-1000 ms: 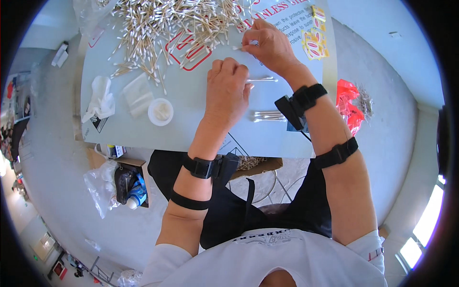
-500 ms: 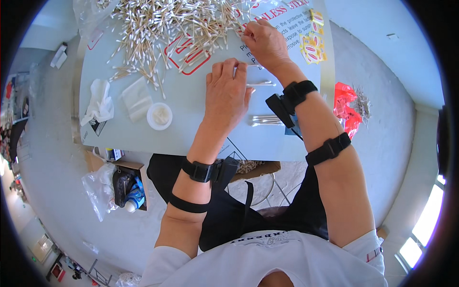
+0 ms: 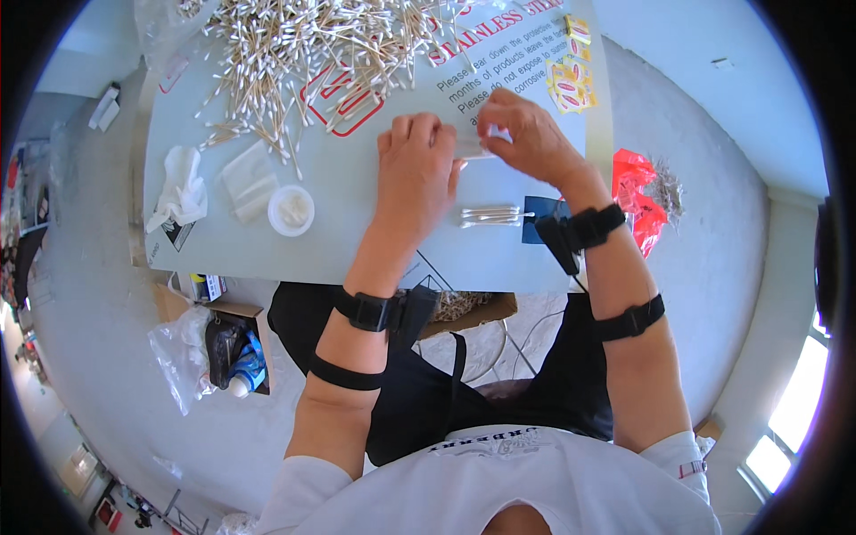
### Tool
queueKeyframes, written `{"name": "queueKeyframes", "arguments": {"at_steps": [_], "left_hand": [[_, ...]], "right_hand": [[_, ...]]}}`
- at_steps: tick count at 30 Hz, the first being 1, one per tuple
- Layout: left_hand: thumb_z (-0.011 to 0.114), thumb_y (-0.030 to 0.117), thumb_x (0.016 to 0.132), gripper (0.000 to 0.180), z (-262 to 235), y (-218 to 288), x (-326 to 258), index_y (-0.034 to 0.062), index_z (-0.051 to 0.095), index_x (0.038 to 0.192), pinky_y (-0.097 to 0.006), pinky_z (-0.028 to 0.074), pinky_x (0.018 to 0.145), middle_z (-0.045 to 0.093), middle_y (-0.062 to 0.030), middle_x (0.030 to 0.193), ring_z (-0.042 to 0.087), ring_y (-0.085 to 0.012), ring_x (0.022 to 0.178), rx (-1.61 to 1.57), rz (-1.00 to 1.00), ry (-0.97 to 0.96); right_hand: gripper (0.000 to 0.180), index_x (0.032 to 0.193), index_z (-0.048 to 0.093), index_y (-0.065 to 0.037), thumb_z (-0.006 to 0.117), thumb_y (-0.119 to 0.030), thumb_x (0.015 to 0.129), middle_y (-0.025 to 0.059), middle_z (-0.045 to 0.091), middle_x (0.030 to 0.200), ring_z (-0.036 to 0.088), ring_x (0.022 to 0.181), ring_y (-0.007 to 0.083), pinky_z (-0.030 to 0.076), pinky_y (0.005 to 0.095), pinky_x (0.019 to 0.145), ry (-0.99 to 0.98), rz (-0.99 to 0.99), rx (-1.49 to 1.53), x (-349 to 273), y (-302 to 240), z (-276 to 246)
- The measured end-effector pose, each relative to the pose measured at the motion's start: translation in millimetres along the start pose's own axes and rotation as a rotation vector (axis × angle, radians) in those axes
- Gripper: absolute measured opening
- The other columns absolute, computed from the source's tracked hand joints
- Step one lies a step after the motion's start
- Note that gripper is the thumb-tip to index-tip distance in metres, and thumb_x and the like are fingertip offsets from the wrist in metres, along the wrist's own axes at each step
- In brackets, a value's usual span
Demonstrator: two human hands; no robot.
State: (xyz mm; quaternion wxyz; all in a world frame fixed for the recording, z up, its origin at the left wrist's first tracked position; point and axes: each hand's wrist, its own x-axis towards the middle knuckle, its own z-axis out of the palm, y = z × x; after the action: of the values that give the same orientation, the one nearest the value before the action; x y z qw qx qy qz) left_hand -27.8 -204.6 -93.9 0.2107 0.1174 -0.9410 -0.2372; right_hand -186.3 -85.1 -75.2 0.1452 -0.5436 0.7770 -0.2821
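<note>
All fingers (image 3: 421, 130) curled: left hand (image 3: 413, 171), grip hidden; right hand (image 3: 533, 143), pinching clear film (image 3: 471, 147).

far: swab heap (image 3: 308, 53) blocks | left: tub (image 3: 292, 233) | front: tabletop (image 3: 308, 259) passable

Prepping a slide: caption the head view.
Left hand and right hand close together over a table, near piled cotton swabs.

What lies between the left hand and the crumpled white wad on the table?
The head view shows a round white tub nearer the left hand and flat translucent plastic nearer the wad.
</note>
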Motion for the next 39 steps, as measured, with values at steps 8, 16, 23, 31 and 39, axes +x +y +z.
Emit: {"name": "queueKeyframes", "arguments": {"at_steps": [8, 16, 23, 31, 39], "left_hand": [[0.073, 0.004, 0.069, 0.019, -2, 18, -12, 0.0072, 0.058, 0.08, -0.04, 0.043, 0.077, 0.054, -0.0055, 0.086, 0.052, -0.0266, 0.087, -0.121, 0.129, -0.133], [0.073, 0.005, 0.072, 0.017, -3, 12, -7, 0.0077, 0.061, 0.082, -0.039, 0.044, 0.078, 0.057, -0.0062, 0.086, 0.053, -0.0261, 0.086, -0.134, 0.124, -0.157], [0.074, 0.005, 0.072, 0.016, -4, 10, -7, 0.0079, 0.063, 0.084, -0.038, 0.044, 0.079, 0.058, -0.006, 0.088, 0.053, -0.0257, 0.087, -0.103, 0.112, -0.184], [0.074, 0.006, 0.072, 0.017, -4, 10, -6, 0.0082, 0.064, 0.085, -0.037, 0.044, 0.08, 0.058, -0.0058, 0.09, 0.053, -0.0253, 0.089, -0.065, 0.12, -0.228], [0.072, 0.002, 0.071, 0.019, -10, 3, -6, 0.0063, 0.061, 0.086, -0.041, 0.044, 0.083, 0.058, -0.008, 0.092, 0.053, -0.0299, 0.091, -0.196, 0.04, -0.178]], "right_hand": [[0.012, 0.082, 0.063, 0.001, 0.069, -0.009, 0.081, 0.0079, 0.061, 0.072, 0.056, 0.064, 0.0142, 0.047, 0.0292, 0.061, 0.235, 0.181, 0.082, -1, 3, -6], [0.027, 0.085, 0.067, -0.001, 0.072, -0.028, 0.08, 0.0103, 0.068, 0.075, 0.062, 0.065, 0.0179, 0.051, 0.0329, 0.064, 0.356, 0.421, 0.003, 92, 21, -2], [0.034, 0.086, 0.068, -0.009, 0.072, -0.04, 0.076, 0.0129, 0.069, 0.083, 0.067, 0.085, 0.0296, 0.052, 0.042, 0.077, 0.61, 0.407, -0.376, 118, 30, 25], [0.026, 0.083, 0.068, -0.005, 0.065, -0.031, 0.081, 0.0143, 0.068, 0.096, 0.065, 0.086, 0.0338, 0.052, 0.0439, 0.078, 0.288, 0.475, -0.199, 105, 32, 7], [0.012, 0.082, 0.065, -0.004, 0.069, -0.016, 0.081, 0.0114, 0.063, 0.087, 0.063, 0.08, 0.0321, 0.051, 0.0388, 0.071, 0.048, 0.162, 0.016, 7, 6, -6]]}}
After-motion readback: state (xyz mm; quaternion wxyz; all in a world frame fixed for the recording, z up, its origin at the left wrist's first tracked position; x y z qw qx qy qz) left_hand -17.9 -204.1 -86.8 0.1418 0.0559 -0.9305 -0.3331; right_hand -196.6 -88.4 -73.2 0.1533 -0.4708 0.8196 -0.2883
